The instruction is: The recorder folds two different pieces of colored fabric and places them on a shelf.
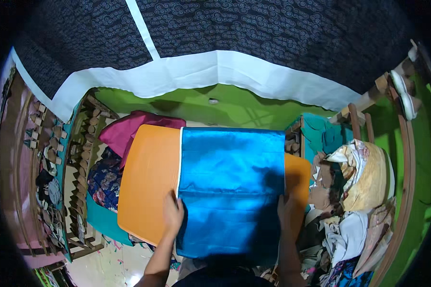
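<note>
A shiny blue satin cloth (230,182) lies spread flat over an orange padded board (148,177). My left hand (173,214) rests palm down on the cloth's left edge, fingers apart. On the right edge, my right hand (288,210) presses flat, partly in shadow. Neither hand holds anything; both touch the blue cloth near its front half. A crease runs across the cloth between the hands.
A maroon cloth (129,131) lies behind the board at left, a floral fabric (103,184) beside it. A heap of mixed clothes (354,191) stands at right. A dark patterned curtain with a white border (215,71) hangs behind. Wooden racks (81,158) stand at left.
</note>
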Available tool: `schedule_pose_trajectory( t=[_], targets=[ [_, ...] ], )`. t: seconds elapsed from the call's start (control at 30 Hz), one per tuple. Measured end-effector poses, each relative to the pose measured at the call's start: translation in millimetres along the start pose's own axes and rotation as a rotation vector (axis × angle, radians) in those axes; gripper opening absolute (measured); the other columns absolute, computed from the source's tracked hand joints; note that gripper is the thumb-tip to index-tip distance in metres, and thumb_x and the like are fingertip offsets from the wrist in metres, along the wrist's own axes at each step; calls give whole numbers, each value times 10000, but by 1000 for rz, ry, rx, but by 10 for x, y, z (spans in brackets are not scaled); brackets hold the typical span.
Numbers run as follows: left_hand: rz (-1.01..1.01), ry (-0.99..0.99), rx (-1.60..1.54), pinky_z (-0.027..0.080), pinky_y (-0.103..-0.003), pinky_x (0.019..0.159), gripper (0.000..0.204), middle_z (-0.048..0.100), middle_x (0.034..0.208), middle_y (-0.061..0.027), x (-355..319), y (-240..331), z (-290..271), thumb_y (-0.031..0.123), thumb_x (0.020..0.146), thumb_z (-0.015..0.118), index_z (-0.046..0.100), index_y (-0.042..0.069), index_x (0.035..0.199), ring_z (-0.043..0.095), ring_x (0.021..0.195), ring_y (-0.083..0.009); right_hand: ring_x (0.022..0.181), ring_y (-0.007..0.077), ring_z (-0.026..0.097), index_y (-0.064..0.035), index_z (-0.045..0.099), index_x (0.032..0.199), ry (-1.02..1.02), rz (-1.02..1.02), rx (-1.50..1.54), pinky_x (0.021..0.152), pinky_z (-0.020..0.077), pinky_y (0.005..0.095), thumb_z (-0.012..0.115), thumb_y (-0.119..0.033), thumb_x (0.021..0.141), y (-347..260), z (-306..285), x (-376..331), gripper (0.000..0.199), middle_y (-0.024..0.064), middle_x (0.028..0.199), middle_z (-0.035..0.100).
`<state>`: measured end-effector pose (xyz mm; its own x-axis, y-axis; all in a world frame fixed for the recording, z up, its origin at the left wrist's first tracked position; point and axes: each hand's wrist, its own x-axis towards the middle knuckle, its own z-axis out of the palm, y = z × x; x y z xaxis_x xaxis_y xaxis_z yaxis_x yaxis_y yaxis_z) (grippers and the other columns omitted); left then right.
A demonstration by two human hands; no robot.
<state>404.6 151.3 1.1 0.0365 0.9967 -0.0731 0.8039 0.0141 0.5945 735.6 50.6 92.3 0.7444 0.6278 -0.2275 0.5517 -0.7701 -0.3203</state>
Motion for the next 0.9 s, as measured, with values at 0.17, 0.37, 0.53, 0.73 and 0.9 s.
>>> schedule_pose_trajectory(
  t=[0.17, 0.37, 0.53, 0.73, 0.9],
  targets=[
    [-5, -144, -3, 406, -417, 809, 355, 521, 1019, -238, -803, -107, -283, 128, 829, 503, 430, -37, 1135, 511, 939, -369, 1002, 361, 495, 25, 458, 1122, 140, 101, 249, 852, 386, 426, 533, -188, 820, 1152, 838, -985, 377, 221, 1075, 508],
    [-51, -195, -43, 441, -412, 661, 220, 579, 799, -216, -1463, -561, -455, 140, 814, 532, 501, -18, 964, 568, 740, -370, 953, 383, 506, 21, 494, 1053, 174, 182, 144, 822, 388, 424, 513, -160, 834, 1458, 969, -1965, 285, 226, 1001, 536],
    [-24, -226, -53, 438, -397, 578, 189, 576, 675, -191, -1602, -504, -610, 168, 820, 543, 528, -18, 849, 571, 622, -349, 831, 389, 543, -11, 522, 993, 172, 122, 319, 718, 424, 407, 476, -179, 856, 1735, 922, -2197, 223, 211, 853, 572],
    [31, -281, -501, 419, -271, 543, 229, 555, 645, -66, -1679, -373, -494, 208, 844, 561, 551, -16, 886, 526, 595, -123, 824, 358, 577, 32, 569, 902, 481, -10, 466, 728, 434, 381, 524, -150, 834, 1858, 534, -1670, 199, 212, 881, 596],
    [-222, -674, -1149, 420, -195, 556, 218, 571, 790, -21, -1861, -269, -290, 117, 862, 483, 524, -15, 1031, 522, 665, -85, 879, 353, 571, 22, 558, 985, 362, 6, 414, 769, 432, 384, 513, -139, 838, 1964, 314, -1280, 223, 202, 939, 596]
  ],
)
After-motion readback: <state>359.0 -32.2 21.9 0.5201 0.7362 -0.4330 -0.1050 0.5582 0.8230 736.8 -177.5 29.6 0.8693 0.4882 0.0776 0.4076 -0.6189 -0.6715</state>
